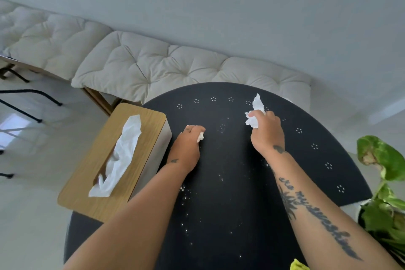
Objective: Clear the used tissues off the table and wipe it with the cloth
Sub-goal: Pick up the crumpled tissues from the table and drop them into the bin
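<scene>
Round dark counter [219,182], crumb-speckled: left hand [186,149] closed on small white crumpled tissue [201,137]; right hand [268,131] gripping larger white tissue [255,114] near far edge. Step: clearing. Next, likely: discard tissues, fetch yellow-green cloth [298,265] at near edge.

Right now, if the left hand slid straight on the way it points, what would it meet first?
Probably nothing on the table: the left hand, closed on a tissue, points toward the far edge, and beyond lies the cushioned bench. Depth is unclear.

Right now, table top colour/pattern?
Dark navy-black table top with small white dotted flower motifs along the rim, plus scattered white crumbs. Head view, the only one.
</scene>
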